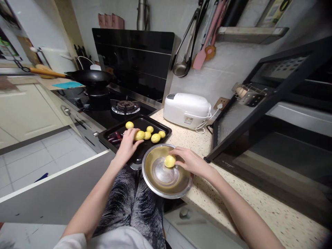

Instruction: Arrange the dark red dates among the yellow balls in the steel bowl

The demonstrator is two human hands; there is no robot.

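1. L hand [129,140]: thumb + fingers closed about a yellow ball [139,135] at the tray. R hand [190,159]: pinching another yellow ball [170,161] within the bowl's rim; can't tell if it's clear of the bottom.
2. Bowl [150,169]: metal, at the table edge next to the tray; just that 1 ball, no others visible inside.
3. Tray [138,152]: black, w/ 6 balls on it incl. the one in L hand, plus some dark red pieces [116,136] grouped on its left side.
4. Progress (my judgement): probably well along; most balls are on the tray, 1 left at the bowl.
5. Farther out: white appliance [186,107] on the table [197,140], burner [126,105] behind tray, wok [90,77] far L.
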